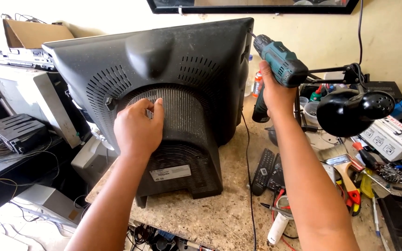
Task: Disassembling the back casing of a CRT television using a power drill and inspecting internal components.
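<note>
Speckled workbench (210,204) bears dusty black television (173,93), vented rear casing facing up.

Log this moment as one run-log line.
left hand: pressed on television rear housing | right hand: gripping green cordless drill, bit at housing's upper right edge | television on workbench

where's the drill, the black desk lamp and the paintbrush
cordless drill (280,62), head view, on its green body
black desk lamp (345,111), head view, on the round shade
paintbrush (335,153), head view, on the bristles
</note>
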